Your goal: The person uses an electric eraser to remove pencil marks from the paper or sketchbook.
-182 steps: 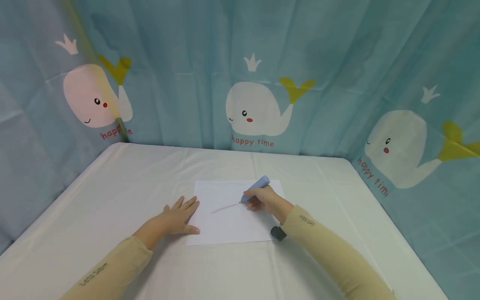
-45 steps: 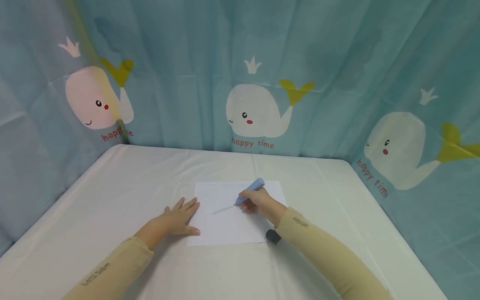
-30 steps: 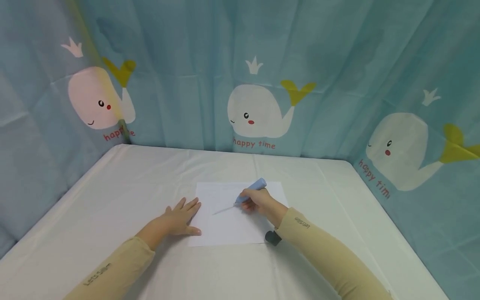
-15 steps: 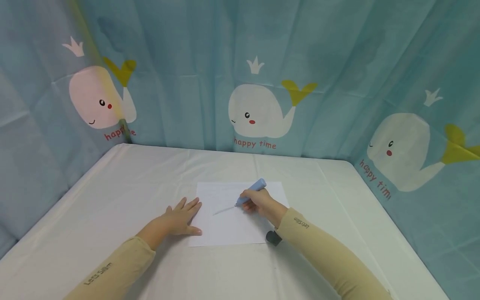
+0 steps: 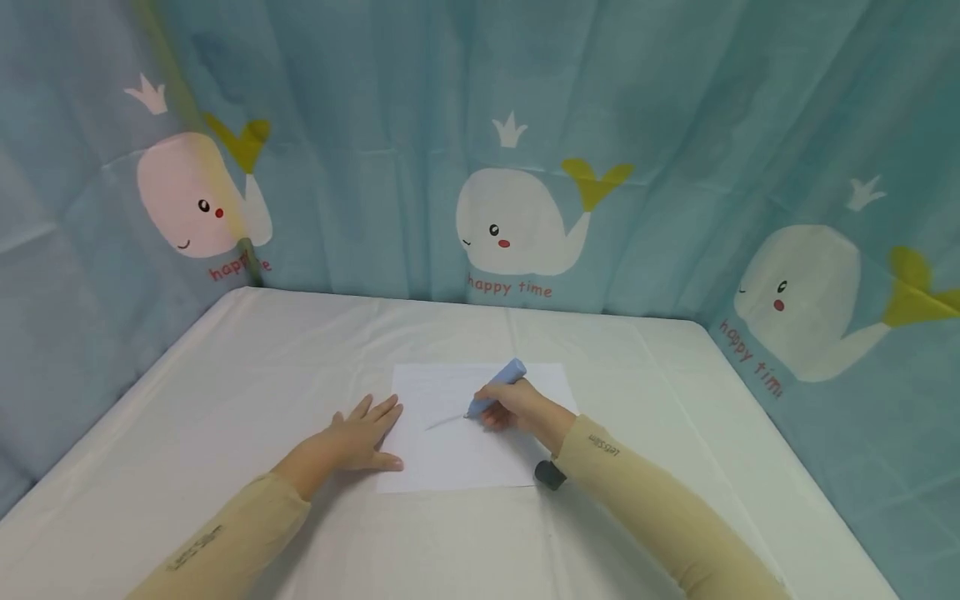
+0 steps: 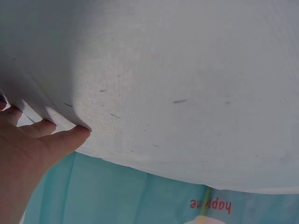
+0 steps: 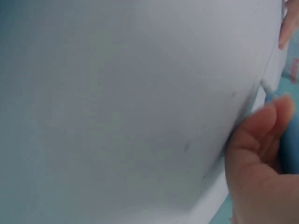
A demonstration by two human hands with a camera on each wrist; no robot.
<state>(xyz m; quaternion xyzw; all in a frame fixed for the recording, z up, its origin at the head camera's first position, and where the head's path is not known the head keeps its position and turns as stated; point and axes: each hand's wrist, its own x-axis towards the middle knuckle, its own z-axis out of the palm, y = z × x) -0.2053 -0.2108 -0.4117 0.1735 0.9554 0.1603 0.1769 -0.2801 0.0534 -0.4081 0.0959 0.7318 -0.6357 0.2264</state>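
Note:
A white sheet of paper point(image 5: 457, 458) lies on the table in the head view. My right hand point(image 5: 513, 404) pinches a thick light-blue pen point(image 5: 497, 386), tilted, its thin tip at a faint slanting line point(image 5: 444, 422) on the sheet. In the right wrist view the thumb and a finger of my right hand point(image 7: 259, 140) close round the blue pen point(image 7: 290, 140). My left hand point(image 5: 358, 439) rests on the paper's left edge with fingers spread. The left wrist view shows the left hand point(image 6: 35, 144) from the side, its fingertips on the white surface.
The table point(image 5: 285, 358) wears a white cloth. Blue curtains point(image 5: 375, 167) printed with whales hang behind it and along both sides. A small dark object point(image 5: 551, 475) sits below the right wrist, near the paper's lower right corner.
My right hand has shifted slightly left and down, bringing the pen tip further left along the line. My left hand keeps its place on the paper.

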